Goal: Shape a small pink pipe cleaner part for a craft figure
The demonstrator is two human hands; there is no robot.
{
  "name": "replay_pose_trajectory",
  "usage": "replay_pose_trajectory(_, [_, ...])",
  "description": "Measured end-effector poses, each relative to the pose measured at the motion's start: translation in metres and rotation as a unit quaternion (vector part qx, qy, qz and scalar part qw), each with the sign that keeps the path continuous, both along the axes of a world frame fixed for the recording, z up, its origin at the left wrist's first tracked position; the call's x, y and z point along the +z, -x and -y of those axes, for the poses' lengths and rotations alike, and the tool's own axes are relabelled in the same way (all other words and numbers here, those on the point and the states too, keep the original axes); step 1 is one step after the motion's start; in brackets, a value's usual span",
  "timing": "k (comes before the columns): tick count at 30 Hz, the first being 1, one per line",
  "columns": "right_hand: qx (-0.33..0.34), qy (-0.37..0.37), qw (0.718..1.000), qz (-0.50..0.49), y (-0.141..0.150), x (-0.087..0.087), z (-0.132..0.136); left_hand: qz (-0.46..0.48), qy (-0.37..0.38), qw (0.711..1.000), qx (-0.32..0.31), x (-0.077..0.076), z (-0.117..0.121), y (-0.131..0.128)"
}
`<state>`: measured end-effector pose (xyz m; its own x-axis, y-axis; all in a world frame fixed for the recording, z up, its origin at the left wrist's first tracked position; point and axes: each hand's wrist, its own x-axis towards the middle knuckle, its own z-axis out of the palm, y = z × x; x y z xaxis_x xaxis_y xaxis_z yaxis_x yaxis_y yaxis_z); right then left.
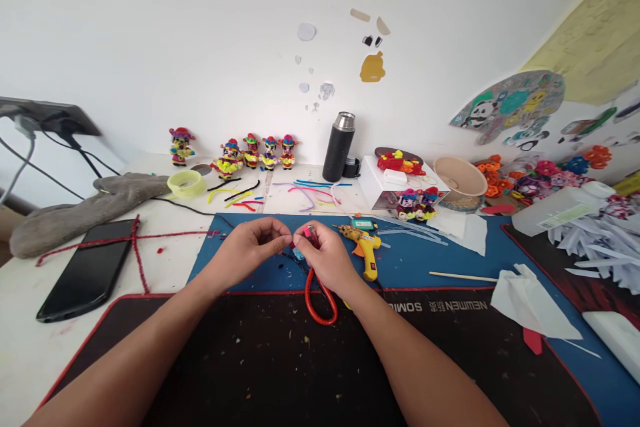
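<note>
My left hand (255,243) and my right hand (324,255) meet over the blue cutting mat (425,260), fingertips pinched together. Between them is a small pink piece (306,232) held at the right fingertips. A red pipe cleaner (315,300) hangs down from my right hand in a loop onto the black desk mat (280,360). The left fingers pinch close to the same spot; what they hold is too small to make out. A yellow glue gun (364,247) lies just right of my right hand.
A black phone (90,270) lies at the left beside red pipe cleaners (135,240). Several small colourful figures (250,152), a black flask (339,145), a white box (387,183), a bowl (460,177) and loose pipe cleaners line the back. White paper scraps (535,307) lie right.
</note>
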<state>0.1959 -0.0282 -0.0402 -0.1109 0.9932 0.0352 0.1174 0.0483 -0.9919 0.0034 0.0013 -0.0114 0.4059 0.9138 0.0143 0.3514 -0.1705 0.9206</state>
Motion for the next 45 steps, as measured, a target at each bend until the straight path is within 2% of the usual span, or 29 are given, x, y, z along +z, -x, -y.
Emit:
replay_pose_trajectory(5, [-0.001,-0.005,1.000,0.021,0.001,0.003,0.001,-0.020,-0.006,1.000,0.000,-0.001,0.000,-0.001])
replay_pose_trajectory(11, [0.011,-0.005,0.999,0.041,0.002,0.007,0.001,-0.077,0.003,0.997,-0.016,0.009,-0.005,0.009])
replay_pose_trajectory(12, [0.011,-0.005,0.999,0.039,0.001,0.007,0.001,-0.100,0.012,0.994,-0.035,0.010,-0.006,0.011])
replay_pose_trajectory(15, [0.003,-0.008,0.999,0.044,0.000,0.008,0.002,-0.199,0.040,0.973,-0.110,0.007,-0.010,0.017])
replay_pose_trajectory(18, [0.004,-0.006,0.999,0.046,0.000,0.009,0.002,-0.293,0.002,0.947,-0.128,-0.001,-0.010,0.018])
replay_pose_trajectory(21, [0.009,-0.007,0.999,0.046,0.001,0.009,0.001,-0.343,-0.022,0.930,-0.134,-0.005,-0.009,0.016])
replay_pose_trajectory(33, [0.016,-0.008,0.997,0.074,0.002,0.003,0.002,-0.361,-0.025,0.924,-0.122,-0.007,-0.011,0.018])
replay_pose_trajectory(45, [0.022,-0.018,0.993,0.113,0.003,0.008,0.004,-0.383,-0.008,0.916,-0.122,-0.004,-0.017,0.022])
